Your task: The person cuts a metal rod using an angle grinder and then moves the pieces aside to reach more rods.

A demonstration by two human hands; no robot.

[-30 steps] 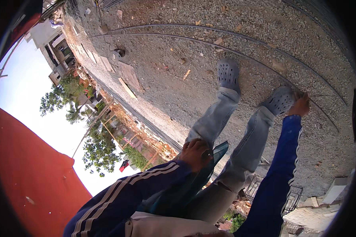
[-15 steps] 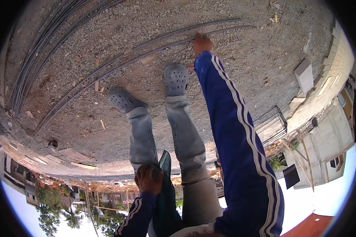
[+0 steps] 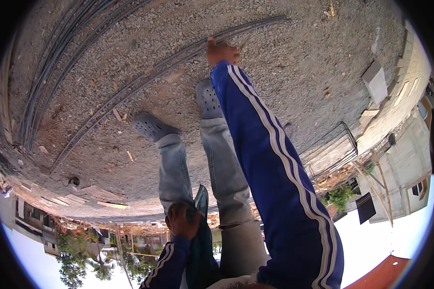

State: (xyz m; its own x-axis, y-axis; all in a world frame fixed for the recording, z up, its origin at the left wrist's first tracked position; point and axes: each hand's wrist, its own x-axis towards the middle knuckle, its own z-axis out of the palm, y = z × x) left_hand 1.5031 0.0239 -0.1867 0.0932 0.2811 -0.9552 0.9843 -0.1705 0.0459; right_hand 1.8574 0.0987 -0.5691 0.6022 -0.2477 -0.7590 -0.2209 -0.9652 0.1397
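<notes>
Two long, thin steel rods lie side by side in a curve on the gravel ahead of my feet. My right hand reaches down to them near their right-hand ends. One digit touches the rods and the other fingers stand apart, with no closed grip visible. My left hand rests over my left knee, its fingers spread on the grey trousers. Beside it hangs a dark green cloth. My grey clogs stand on the near side of the rods; my right sleeve partly covers one.
A bundle of several dark rods curves along the left. At the right are a pale block and a dark wire frame. Wood scraps litter the gravel at the left. Buildings and trees stand beyond.
My right hand has moved left along the rods and loosened its fingers. The nearer rod has shifted, so both right-hand ends now lie close together. My left hand stays on the knee.
</notes>
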